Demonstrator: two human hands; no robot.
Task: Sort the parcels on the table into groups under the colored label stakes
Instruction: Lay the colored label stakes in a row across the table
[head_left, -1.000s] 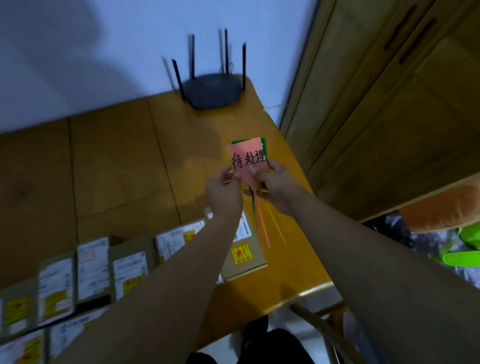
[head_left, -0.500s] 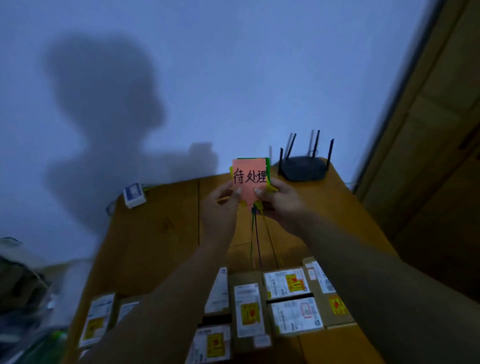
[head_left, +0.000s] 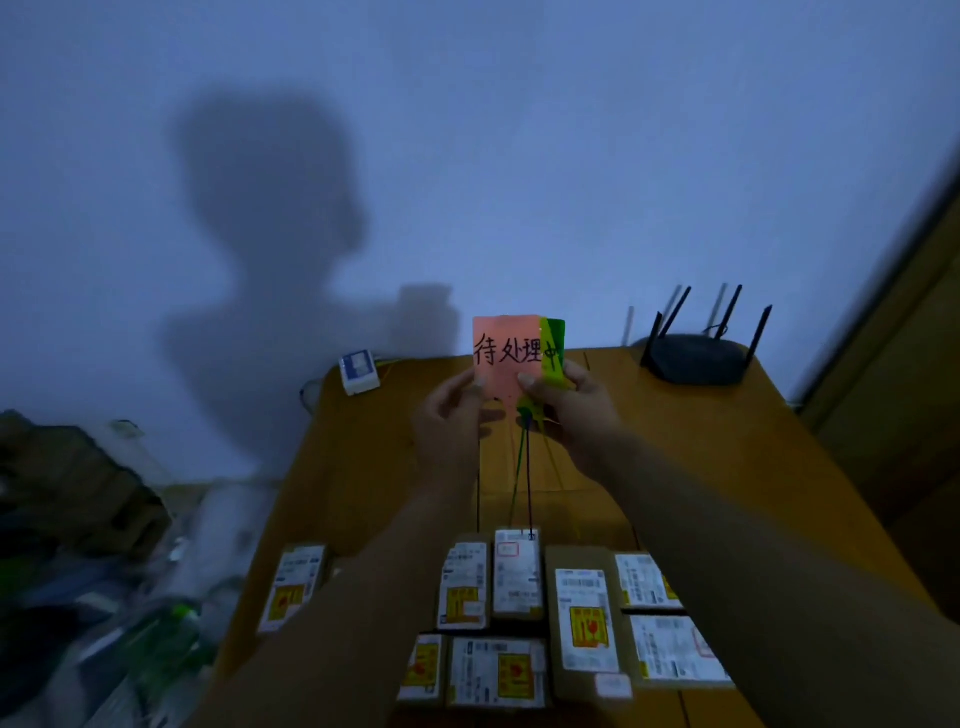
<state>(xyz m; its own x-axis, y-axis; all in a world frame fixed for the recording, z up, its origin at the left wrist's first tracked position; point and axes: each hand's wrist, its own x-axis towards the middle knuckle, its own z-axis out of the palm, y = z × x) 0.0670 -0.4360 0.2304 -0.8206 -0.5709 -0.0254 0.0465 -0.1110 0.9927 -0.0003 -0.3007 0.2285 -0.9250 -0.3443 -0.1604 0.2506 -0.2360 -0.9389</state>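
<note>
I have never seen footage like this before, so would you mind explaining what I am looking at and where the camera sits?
There is no machine here: a person wears a camera on the head, looking forward and down at their own bare hands. The left hand and right hand hold up a fan of label stakes: a pink label with handwriting in front, a yellow-green one and a green one behind, thin stems hanging down. Below, on the wooden table, lie cardboard parcels with printed shipping labels. A black router and a small white box sit at the far edge.

I see a dim home room: wooden table (head_left: 727, 441), router (head_left: 696, 358) upper right, wooden cabinet (head_left: 914, 338) at right edge.
</note>
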